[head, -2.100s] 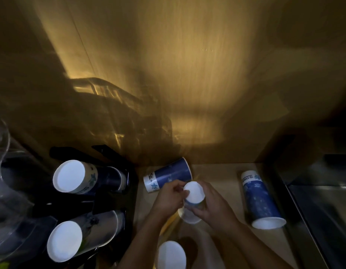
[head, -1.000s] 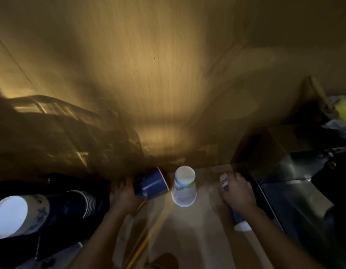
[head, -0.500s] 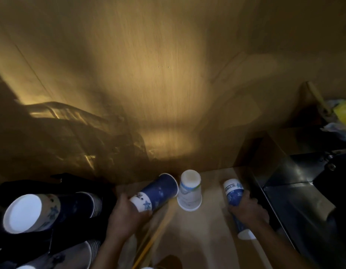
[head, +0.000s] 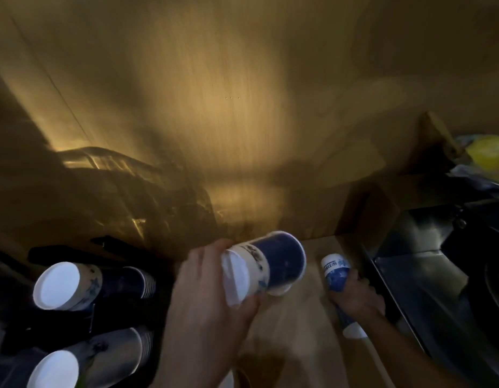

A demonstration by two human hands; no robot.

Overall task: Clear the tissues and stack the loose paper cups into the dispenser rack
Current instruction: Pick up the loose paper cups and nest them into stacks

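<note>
Head view looks down on a dim wooden wall (head: pixel 214 93) lit by a warm patch, with a wooden bench (head: pixel 301 326) at its foot and a dark metal sink (head: pixel 427 278) on the right. At lower left sits the black dispenser rack (head: pixel 63 317), holding two rows of nested cups lying on their sides, the upper stack (head: pixel 83 285) and the lower stack (head: pixel 88 362), white bottoms toward the camera. The left hand (head: pixel 206 303) is closed around a blue cup (head: pixel 265 271), lifted off the bench and tipped sideways, its white bottom facing the camera. Just under that cup the rim of another cup peeks out; what it is cannot be told. The right hand (head: pixel 354 298) is wrapped around a second blue cup (head: pixel 337 284) lying on the bench beside the sink edge. A yellow object (head: pixel 489 152) lies blurred at far right.
</note>
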